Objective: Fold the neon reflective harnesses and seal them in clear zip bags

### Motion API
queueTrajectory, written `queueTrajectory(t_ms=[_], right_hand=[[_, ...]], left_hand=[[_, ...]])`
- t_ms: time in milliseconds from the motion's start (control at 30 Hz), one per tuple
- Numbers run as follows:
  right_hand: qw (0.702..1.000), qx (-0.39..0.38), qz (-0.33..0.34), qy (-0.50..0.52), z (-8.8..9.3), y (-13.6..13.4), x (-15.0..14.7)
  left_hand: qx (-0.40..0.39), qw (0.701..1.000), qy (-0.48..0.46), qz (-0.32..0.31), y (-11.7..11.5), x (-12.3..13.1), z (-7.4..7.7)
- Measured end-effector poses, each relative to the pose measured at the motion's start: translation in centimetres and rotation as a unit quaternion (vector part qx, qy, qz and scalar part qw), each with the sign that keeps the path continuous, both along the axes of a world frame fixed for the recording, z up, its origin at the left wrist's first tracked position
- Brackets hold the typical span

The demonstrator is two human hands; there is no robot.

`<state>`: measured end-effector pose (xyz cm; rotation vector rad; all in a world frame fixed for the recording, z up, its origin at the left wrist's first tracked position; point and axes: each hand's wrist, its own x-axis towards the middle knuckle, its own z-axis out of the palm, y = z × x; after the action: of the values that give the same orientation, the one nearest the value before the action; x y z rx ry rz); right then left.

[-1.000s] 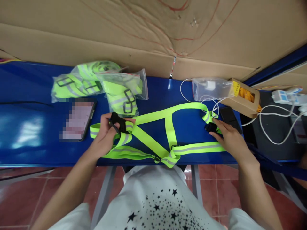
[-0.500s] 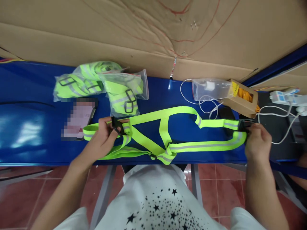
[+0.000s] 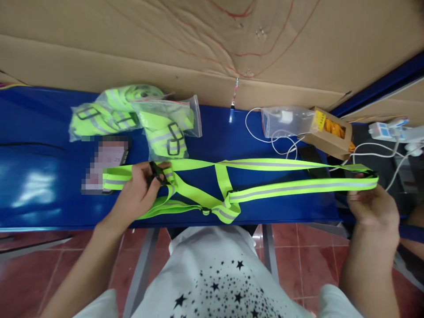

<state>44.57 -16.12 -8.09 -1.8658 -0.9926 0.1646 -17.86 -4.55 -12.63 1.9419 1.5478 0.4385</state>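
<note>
A neon-yellow reflective strap harness [image 3: 251,164] lies stretched across the blue table [image 3: 39,176]. My left hand [image 3: 141,190] is closed on its black buckle [image 3: 155,173] near the harness's left end. My right hand [image 3: 372,205] is closed on the harness's right end, past the table's right edge, and holds the two long straps taut. Where the straps cross, a short upright strap joins them near the table's front edge.
Two clear bags of folded yellow harnesses [image 3: 165,128] lie at the back left, beside a phone [image 3: 104,163]. A clear bag with a white charger [image 3: 286,120], a small cardboard box [image 3: 329,131], white cables and a power strip [image 3: 391,130] sit at the right. Cardboard [image 3: 198,44] lines the back.
My right hand has pulled the harness's right end far to the right, off the table edge, and the straps have gone from looped to straight. My left hand stays on the buckle.
</note>
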Motion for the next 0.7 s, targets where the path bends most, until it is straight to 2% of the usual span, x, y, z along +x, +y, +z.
queueTrajectory(t_ms=[100,233,333,433,500,633,700], right_hand=[[0.992,0.042,-0.066,0.097,-1.2,-0.2,-1.0],[0.975,0.082,-0.14,0.153,-1.6,-0.2,-2.9],[0.968,0.067,-0.107,0.218,-1.3,0.1,-4.1],[0.963,0.039,-0.007,0.268,-1.1,0.4,-4.9],[0.972,0.022,-0.001,0.234,-1.0,0.4,-5.1],[0.993,-0.058,-0.096,0.047,-0.7,0.2,-4.8],[0.994,-0.059,-0.092,-0.003,-0.5,0.1,-4.6]], left_hand=[[0.001,0.998,-0.061,0.017,0.0,0.1,-0.1],[0.005,0.994,-0.111,0.014,0.0,0.4,-0.3],[0.01,0.992,-0.128,0.01,0.1,0.4,-0.4],[0.007,0.99,-0.14,0.01,0.1,0.2,-0.5],[0.005,0.99,-0.14,0.004,0.2,0.1,-0.5],[0.005,0.989,-0.147,0.0,0.2,-0.1,-0.5],[0.007,0.988,-0.153,-0.004,0.2,0.0,-0.6]])
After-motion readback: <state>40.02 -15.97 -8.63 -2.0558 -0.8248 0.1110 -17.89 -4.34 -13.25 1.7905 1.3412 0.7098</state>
